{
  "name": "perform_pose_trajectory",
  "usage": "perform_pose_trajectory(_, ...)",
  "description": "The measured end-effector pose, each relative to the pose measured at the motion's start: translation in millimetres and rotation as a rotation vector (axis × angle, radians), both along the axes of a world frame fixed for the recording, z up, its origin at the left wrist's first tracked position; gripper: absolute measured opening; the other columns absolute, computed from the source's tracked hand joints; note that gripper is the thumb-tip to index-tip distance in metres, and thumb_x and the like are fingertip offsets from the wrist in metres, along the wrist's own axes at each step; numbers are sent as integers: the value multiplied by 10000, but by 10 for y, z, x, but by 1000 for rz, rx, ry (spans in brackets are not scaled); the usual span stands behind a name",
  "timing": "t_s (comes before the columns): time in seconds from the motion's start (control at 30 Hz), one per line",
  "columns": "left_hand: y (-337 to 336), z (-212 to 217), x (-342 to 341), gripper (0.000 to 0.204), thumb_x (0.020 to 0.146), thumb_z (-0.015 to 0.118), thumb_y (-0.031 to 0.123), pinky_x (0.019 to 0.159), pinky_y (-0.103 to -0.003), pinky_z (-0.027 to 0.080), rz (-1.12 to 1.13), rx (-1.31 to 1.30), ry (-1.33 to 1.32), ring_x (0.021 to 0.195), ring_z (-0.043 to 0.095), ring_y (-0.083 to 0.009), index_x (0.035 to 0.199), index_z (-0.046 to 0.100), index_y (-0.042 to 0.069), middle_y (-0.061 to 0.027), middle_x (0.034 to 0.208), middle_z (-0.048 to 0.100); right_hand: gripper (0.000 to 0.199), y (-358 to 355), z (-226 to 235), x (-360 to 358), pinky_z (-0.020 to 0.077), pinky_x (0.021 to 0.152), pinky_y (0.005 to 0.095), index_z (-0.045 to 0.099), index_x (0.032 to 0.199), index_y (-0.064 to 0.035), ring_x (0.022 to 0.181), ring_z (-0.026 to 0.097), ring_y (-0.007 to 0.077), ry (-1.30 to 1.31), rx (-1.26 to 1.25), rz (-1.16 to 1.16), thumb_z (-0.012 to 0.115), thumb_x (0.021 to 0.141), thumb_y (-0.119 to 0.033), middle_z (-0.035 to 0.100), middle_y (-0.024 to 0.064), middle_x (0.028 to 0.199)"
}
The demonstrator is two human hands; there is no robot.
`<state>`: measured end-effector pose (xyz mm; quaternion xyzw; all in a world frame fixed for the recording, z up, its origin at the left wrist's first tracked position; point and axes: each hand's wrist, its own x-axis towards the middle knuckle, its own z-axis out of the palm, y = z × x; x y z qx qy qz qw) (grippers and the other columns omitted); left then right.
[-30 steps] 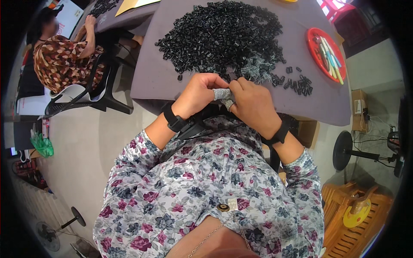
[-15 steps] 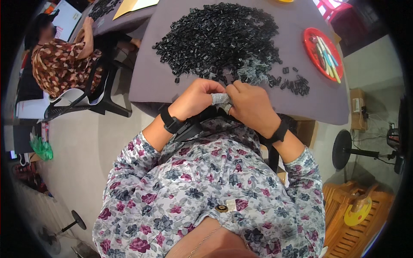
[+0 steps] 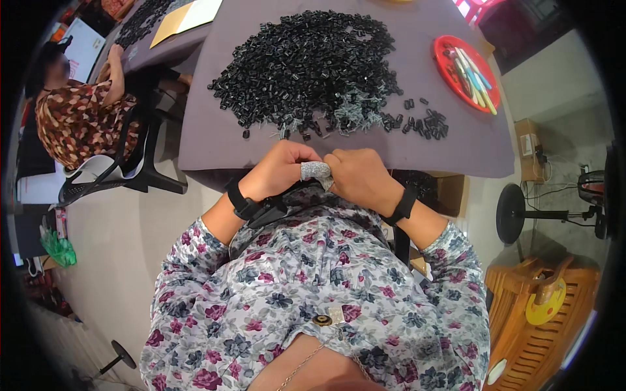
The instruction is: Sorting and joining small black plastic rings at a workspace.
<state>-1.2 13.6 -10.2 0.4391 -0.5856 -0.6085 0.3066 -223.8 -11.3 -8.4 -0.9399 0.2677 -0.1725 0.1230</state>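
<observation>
Two hands meeting at near table edge, fingertips hidden

From my end: left hand and right hand both curled inward, fingers bent toward each other just off the near edge of the table. Can't tell if either grips anything; knuckles block it. Grey wrapping sits between them, apparently around left-hand digits.

Black pieces heaped beyond the hands; grey bits at the heap's near right side. Small loose cluster farther right, red tray with slim tools at far right.

Doing it well, my judgement: brace both wrists, work with fingertips only, press lightly, and stay over the tabletop so drops don't reach the floor.
</observation>
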Motion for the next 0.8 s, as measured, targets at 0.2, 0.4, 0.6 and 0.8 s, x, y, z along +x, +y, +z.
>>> perform_pose_trajectory(0.2, -31, -15, -103, 142, 979, 615, 28, 684, -243, 491, 31, 117, 56, 766, 622, -60, 972, 754, -4, 0, 847, 718, 297, 31, 56, -66, 523, 629, 402, 579, 897, -62, 741, 660, 286, -67, -64, -99, 796, 759, -211, 615, 94, 822)
perform_pose_trajectory(0.4, 9, -106, -177, 173, 981, 577, 13, 651, -237, 487, 118, 58, 77, 733, 606, -62, 972, 749, -5, 8, 842, 703, 315, 53, 26, 3, 524, 626, 404, 568, 906, -55, 744, 664, 290, -153, -46, -139, 796, 784, -236, 603, 89, 813)
perform_pose_trajectory(0.6, -2, -56, -103, 202, 955, 561, -21, 661, -239, 507, 32, 153, 114, 733, 624, -71, 1023, 752, -11, -12, 876, 718, 315, 33, -5, -4, 521, 607, 409, 558, 888, -64, 717, 662, 294, -109, -67, -117, 772, 810, -281, 598, 94, 806)
perform_pose_trajectory(0.8, 41, -69, -60, 187, 944, 570, -31, 671, -236, 517, 8, 261, 93, 724, 640, -85, 1009, 745, -30, -33, 866, 723, 258, 71, -98, -10, 513, 582, 402, 560, 865, -72, 678, 649, 289, -2, -117, -99, 744, 782, -232, 597, 89, 783)
